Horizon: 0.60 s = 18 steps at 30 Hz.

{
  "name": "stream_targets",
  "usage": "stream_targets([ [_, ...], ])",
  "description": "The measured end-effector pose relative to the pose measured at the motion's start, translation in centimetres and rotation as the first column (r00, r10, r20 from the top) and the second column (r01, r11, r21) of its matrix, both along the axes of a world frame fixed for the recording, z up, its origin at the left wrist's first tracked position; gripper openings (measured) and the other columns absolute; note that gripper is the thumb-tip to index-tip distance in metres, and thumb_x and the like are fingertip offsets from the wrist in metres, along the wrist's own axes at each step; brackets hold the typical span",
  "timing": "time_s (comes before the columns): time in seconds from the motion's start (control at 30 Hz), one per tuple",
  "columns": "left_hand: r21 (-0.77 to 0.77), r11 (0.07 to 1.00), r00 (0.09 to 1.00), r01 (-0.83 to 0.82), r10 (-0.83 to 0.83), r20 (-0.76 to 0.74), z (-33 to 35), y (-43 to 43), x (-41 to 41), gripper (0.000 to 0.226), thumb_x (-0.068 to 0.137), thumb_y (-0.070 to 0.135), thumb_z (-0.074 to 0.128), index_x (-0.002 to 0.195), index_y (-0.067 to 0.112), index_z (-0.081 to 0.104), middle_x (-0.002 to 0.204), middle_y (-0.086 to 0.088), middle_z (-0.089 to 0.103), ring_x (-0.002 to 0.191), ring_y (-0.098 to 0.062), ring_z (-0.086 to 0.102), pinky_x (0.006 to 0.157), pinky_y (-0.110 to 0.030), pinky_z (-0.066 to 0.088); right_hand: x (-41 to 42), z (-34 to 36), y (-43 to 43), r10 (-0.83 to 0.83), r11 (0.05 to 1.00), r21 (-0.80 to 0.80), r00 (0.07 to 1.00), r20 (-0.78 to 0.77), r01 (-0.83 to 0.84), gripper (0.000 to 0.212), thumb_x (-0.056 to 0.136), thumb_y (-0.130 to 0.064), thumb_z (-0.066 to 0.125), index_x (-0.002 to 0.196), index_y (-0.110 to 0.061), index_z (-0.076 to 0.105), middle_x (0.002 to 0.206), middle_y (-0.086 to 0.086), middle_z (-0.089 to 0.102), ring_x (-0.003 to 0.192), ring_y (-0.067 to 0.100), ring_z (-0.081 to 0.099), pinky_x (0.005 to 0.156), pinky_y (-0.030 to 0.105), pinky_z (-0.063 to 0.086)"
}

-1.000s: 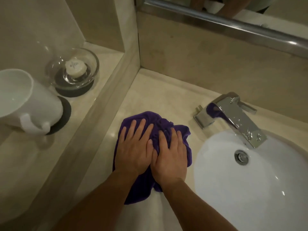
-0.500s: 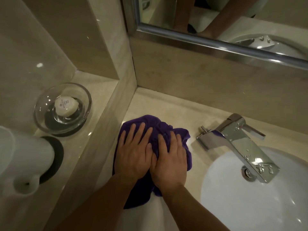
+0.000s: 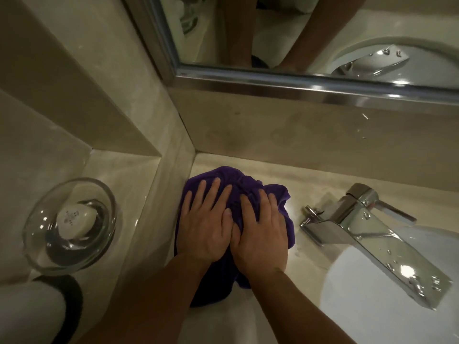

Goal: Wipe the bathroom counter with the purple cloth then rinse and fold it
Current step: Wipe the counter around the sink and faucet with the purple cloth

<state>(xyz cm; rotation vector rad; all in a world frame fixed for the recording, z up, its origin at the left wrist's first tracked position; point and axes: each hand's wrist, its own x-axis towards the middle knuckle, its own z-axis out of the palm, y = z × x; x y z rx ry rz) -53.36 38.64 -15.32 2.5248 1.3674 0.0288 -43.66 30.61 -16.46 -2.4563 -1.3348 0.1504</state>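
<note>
The purple cloth [image 3: 231, 178] lies bunched on the beige counter [image 3: 280, 175], close to the back left corner by the raised ledge. My left hand [image 3: 206, 227] presses flat on its left part, fingers spread and pointing toward the wall. Beside it and touching it, my right hand [image 3: 260, 234] presses flat on the cloth's right part. Both palms bear down on the cloth; neither hand closes around it. The cloth's near end shows dark between my forearms.
A chrome faucet [image 3: 367, 234] reaches over the white sink [image 3: 372, 319] at the right. On the raised ledge [image 3: 139, 219] to the left stand a glass dish with soap [image 3: 72, 224] and a white mug [image 3: 27, 314]. A mirror [image 3: 298, 33] hangs above the backsplash.
Both hands have pushed the cloth farther back toward the wall and the corner. The view has tilted up, showing more of the mirror.
</note>
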Motion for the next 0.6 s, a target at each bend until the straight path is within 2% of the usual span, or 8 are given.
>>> stream_targets([
  [0.37,0.071,0.997,1.0,0.02,-0.021,0.002,-0.3,5.0,2.8,0.056,0.1,0.035,0.018,0.149,0.022,0.042,0.157,-0.003,0.039,0.148,-0.025,0.028,0.122,-0.045,0.017,2.3,-0.3,5.0,-0.067,0.997,0.047,0.998,0.02,0.066,0.051,0.098,-0.051,0.037,0.136,-0.023,0.058,0.148,0.015,0.049,0.14,0.035,0.041,0.109,0.05,0.039],
  [0.6,0.131,0.991,0.996,-0.002,-0.01,0.088,-0.2,5.7,3.4,0.051,0.099,0.032,0.027,0.136,0.014,0.056,0.139,-0.012,0.056,0.13,-0.033,0.049,0.109,-0.052,0.038,3.3,-0.3,6.2,-0.019,0.999,0.029,0.998,0.052,0.017,0.05,0.097,-0.051,0.039,0.133,-0.023,0.059,0.14,0.018,0.055,0.134,0.037,0.047,0.108,0.048,0.04],
])
